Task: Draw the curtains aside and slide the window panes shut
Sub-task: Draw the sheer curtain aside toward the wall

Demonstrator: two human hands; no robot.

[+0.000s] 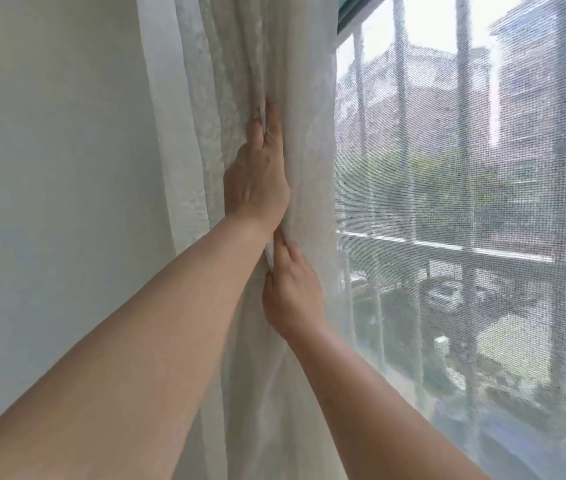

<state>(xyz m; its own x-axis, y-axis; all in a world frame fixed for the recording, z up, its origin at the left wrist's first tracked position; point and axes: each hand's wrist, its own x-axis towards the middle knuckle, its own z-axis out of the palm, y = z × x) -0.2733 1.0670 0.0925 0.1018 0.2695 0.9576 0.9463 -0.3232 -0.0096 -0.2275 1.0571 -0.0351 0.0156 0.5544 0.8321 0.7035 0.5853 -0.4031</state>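
A sheer white curtain hangs gathered in folds at the left side of the window, next to the wall. My left hand grips a bunch of its folds higher up, fingers tucked into the fabric. Just below it, my right hand pinches the same bunch of curtain. To the right, a thin mesh layer covers the window; through it I see vertical bars and a horizontal rail. I cannot make out the sliding panes themselves.
A plain pale wall fills the left side. A dark green strip runs along the window's top. Outside are buildings, trees and parked cars.
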